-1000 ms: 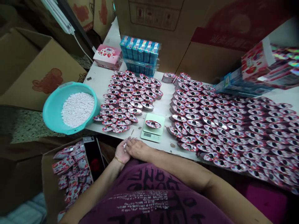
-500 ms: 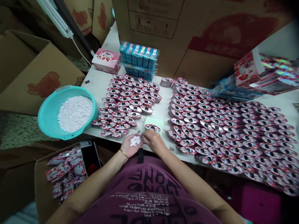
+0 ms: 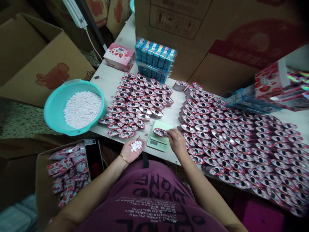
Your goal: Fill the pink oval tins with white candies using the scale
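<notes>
Left hand (image 3: 128, 152): palm up and spread, cupping a little heap of white pieces (image 3: 136, 146). A second ago both hands were folded together; from my end on the head cam, the heap is now in plain sight.
Right hand (image 3: 176, 141): half a second back it was up against the left fingers. Now it's moved off, and its fingertips look pinched on the right end of an open packet (image 3: 158, 131).
That packet: at the scale's plate, round dark opening facing up. Can't tell if it's sitting fully or lifted a hair.
Scale (image 3: 156, 145): its front panel was covered by the right hand, now it's uncovered. Reading's too small for me, sorry. I'd say the work has shifted from palm to packet.
Packet rows: one group left of the scale (image 3: 127, 114), a bigger one right (image 3: 225, 137), all standing.
Basin (image 3: 50, 114): turquoise, left of the rows, lots more white pieces inside.
Way back: blue boxes (image 3: 154, 54), big carton (image 3: 193, 45) behind.
</notes>
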Motion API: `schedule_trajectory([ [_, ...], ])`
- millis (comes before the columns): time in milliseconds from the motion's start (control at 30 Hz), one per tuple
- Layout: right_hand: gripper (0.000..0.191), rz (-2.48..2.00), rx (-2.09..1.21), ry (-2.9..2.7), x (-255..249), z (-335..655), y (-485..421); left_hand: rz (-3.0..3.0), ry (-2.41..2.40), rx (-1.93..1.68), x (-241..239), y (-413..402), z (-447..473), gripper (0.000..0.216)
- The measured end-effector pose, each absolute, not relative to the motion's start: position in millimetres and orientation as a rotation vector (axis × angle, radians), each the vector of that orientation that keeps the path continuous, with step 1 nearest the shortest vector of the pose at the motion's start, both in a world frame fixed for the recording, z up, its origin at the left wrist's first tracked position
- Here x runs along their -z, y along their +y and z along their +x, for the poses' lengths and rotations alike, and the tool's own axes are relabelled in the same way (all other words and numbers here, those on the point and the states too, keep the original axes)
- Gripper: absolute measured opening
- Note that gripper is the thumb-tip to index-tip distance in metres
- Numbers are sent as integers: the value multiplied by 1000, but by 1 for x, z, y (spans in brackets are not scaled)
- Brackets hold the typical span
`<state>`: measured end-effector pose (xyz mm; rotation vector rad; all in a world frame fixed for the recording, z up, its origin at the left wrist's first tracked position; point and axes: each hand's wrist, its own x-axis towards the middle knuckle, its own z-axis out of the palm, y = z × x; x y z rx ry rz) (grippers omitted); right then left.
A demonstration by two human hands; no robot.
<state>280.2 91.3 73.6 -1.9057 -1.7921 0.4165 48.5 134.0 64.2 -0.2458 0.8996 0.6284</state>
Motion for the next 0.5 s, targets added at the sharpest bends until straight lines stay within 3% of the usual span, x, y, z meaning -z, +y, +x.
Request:
schedule_trajectory([
  [333, 25, -1886, -384, -1938, -84, 258, 116, -266, 1014, -718, -60, 138, 29, 17],
  [500, 26, -1900, -529, -2175, -67, 233, 98, -288, 1038, -773, -56, 134, 16, 17],
])
